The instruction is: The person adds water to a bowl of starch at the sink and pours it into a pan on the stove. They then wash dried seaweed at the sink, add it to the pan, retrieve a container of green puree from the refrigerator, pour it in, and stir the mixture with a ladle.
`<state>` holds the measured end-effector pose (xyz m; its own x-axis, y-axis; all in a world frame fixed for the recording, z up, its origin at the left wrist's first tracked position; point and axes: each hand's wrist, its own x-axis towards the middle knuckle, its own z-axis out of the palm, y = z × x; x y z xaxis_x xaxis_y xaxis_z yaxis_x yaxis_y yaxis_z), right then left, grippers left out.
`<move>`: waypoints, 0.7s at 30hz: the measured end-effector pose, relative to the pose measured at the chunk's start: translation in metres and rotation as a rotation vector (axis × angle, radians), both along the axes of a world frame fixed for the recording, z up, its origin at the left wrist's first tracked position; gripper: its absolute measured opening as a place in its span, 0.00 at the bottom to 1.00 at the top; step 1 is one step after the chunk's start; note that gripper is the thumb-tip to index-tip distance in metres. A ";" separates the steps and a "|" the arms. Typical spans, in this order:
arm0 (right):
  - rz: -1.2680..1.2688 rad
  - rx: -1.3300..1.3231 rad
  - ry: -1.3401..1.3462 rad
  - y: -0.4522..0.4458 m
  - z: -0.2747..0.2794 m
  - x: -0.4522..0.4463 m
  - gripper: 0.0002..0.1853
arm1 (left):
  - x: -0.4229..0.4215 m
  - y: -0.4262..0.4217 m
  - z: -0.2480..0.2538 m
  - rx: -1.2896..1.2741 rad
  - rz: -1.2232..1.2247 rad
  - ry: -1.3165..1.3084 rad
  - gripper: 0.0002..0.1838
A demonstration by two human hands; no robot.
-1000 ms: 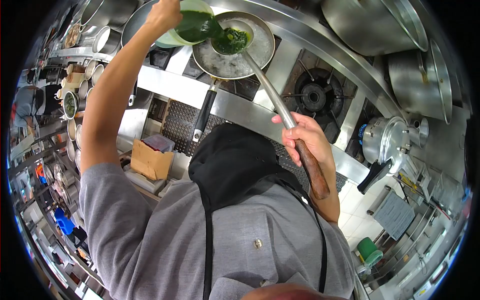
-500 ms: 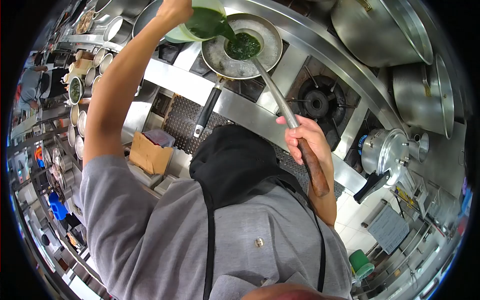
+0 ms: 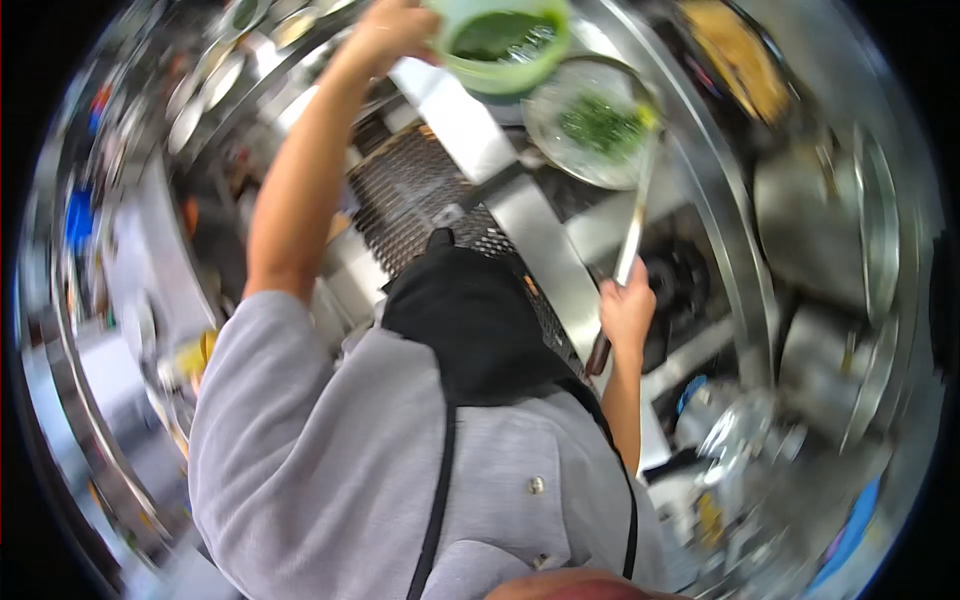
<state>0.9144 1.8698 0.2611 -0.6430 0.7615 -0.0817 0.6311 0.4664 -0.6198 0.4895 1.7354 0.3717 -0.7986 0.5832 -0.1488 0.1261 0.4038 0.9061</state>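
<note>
At the top, my left hand (image 3: 395, 35) is closed on the edge of a translucent green tub (image 3: 505, 75) with dark green liquid in it. Beside the tub, a frying pan (image 3: 545, 140) sits over the stove, its black handle (image 3: 485, 195) pointing toward my body. Loose green stuff (image 3: 600, 125) lies spread in the pale contents of the pan. My right hand (image 3: 628, 305) grips the long handle of a ladle (image 3: 640, 205), whose brown end (image 3: 598, 355) sticks out below the fist. Blur hides the ladle's bowl near the pan's right rim.
A bare burner (image 3: 680, 280) lies right of my right hand. Large metal pots (image 3: 815, 220) line the far right, with a blurred shiny pot (image 3: 735, 430) below them. A perforated dark mat (image 3: 410, 185) covers the floor ahead. Several metal bowls (image 3: 215, 80) stand at upper left.
The stream from the tub into the ladle has stopped, and the tub is more upright. Green from the ladle's bowl is now spread in the pan. The whole view has turned.
</note>
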 end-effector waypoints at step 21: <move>-0.106 -1.282 0.339 0.042 0.083 0.003 0.27 | 0.287 -0.597 -0.051 -0.196 1.427 0.051 0.13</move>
